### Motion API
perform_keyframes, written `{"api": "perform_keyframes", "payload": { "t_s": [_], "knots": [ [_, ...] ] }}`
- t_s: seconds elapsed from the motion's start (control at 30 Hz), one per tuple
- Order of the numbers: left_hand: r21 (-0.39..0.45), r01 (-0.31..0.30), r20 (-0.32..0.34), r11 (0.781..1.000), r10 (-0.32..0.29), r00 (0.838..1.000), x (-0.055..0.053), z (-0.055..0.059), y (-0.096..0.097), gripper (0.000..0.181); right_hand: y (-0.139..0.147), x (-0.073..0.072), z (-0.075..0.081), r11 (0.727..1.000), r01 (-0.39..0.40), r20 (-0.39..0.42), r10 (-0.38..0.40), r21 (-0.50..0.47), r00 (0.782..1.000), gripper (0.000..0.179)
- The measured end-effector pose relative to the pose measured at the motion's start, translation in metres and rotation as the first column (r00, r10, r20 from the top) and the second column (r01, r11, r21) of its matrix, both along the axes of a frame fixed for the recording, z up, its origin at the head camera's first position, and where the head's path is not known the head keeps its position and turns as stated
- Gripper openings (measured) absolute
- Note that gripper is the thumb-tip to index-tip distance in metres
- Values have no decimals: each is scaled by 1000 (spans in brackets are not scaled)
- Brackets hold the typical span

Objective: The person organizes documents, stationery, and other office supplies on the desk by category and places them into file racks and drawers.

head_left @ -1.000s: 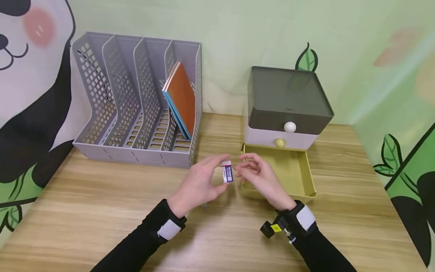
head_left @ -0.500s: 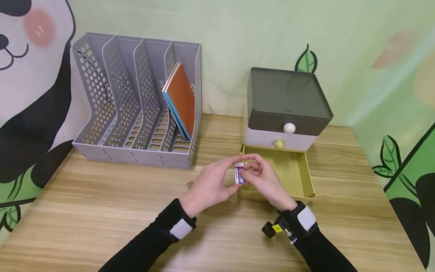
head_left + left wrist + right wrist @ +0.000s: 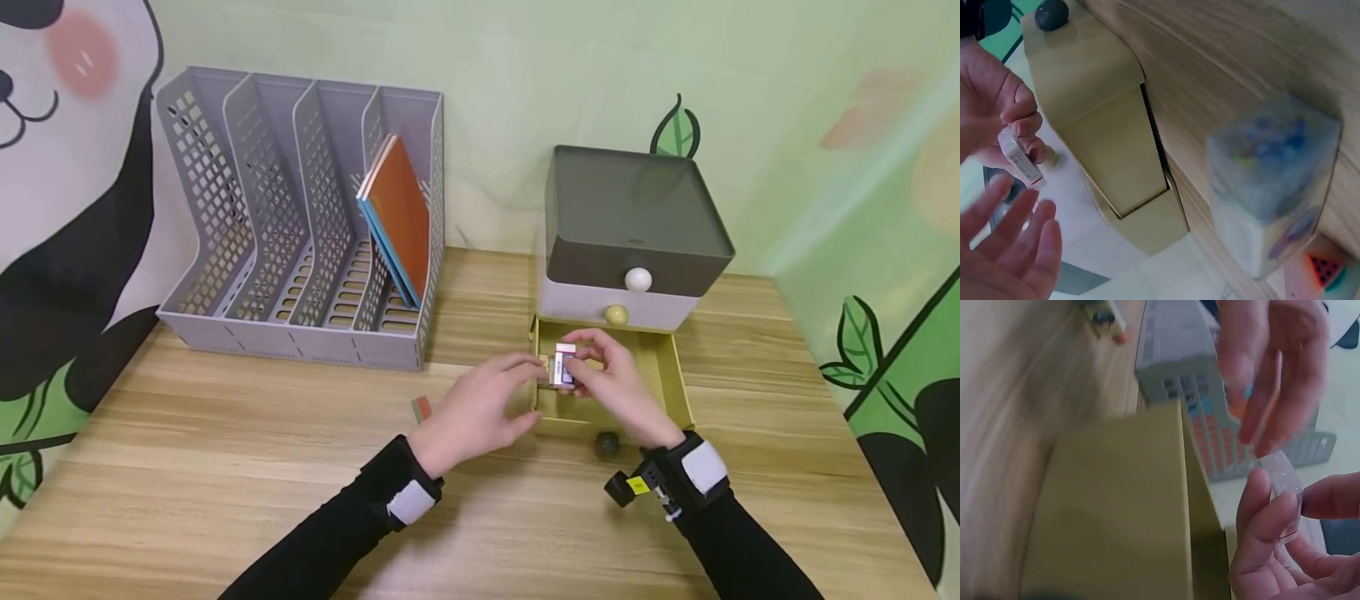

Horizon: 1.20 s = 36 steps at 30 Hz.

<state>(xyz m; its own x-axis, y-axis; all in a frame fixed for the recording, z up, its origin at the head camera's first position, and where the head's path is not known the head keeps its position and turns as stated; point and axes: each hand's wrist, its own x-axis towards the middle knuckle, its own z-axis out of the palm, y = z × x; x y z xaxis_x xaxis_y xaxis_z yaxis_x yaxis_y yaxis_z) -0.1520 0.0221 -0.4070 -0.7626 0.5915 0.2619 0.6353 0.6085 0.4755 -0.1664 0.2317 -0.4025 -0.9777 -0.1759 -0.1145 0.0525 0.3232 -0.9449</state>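
Observation:
In the head view my right hand (image 3: 618, 387) pinches a small eraser (image 3: 564, 367) in a white and blue sleeve, above the pulled-out yellow drawer (image 3: 678, 379). My left hand (image 3: 480, 408) is just left of it, fingers parted and holding nothing; the left wrist view shows these fingers (image 3: 1047, 250) apart from the eraser (image 3: 1019, 156). Between thumb and fingers of my right hand, the eraser (image 3: 1285, 481) appears again in the right wrist view. A small red and green piece (image 3: 422, 408) lies beside my left hand. The left wrist view shows a blurred box-shaped thing (image 3: 1266, 194) near it.
A grey file rack (image 3: 285, 346) stands at the back left, holding orange and blue notebooks (image 3: 405, 225) in its right compartment. Above the yellow drawer are a white drawer (image 3: 577, 302) and a dark top drawer (image 3: 637, 208). A dark knob (image 3: 607, 444) sits at the drawer's front.
The eraser has passed from my left hand to my right hand, which has moved right over the drawer. My left hand has let go, and the red and green piece has come into view.

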Motion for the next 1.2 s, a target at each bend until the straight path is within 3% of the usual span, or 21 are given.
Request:
{"api": "perform_keyframes", "payload": {
  "t_s": [0.13,0.23,0.4,0.6,0.67,0.83,0.9,1.1,1.2],
  "knots": [
    [-114,79,-7,990,-80,997,0,-5,7,38,15,-8,1,999,-15,24,13,46,1000,37],
    [-164,93,-25,982,-99,995,0,-10,11,28,23,-13,0,994,-27,42,23,101,999,38],
    [-194,92,-51,977,-103,993,-2,-12,13,11,31,-19,-6,986,-52,68,42,158,997,38],
    [-195,90,-53,977,-103,993,-3,-12,14,9,39,-24,-10,976,-47,59,36,211,998,42],
    [-193,89,-56,977,-102,993,-4,-13,14,9,42,-25,-11,956,-47,41,37,290,998,45],
    [-183,86,-59,979,-99,993,-3,-15,14,9,45,-26,-14,876,-94,40,85,473,996,51],
    [-180,85,-60,980,-98,993,-3,-15,14,9,45,-26,-16,874,-116,58,101,471,993,52],
    [-162,91,-68,983,-103,992,-3,-15,13,8,42,-25,-18,906,-138,79,116,399,990,52],
    [-136,94,-64,986,-103,993,-2,-15,11,8,41,-24,-17,903,-147,86,123,403,989,53]
  ]
}}
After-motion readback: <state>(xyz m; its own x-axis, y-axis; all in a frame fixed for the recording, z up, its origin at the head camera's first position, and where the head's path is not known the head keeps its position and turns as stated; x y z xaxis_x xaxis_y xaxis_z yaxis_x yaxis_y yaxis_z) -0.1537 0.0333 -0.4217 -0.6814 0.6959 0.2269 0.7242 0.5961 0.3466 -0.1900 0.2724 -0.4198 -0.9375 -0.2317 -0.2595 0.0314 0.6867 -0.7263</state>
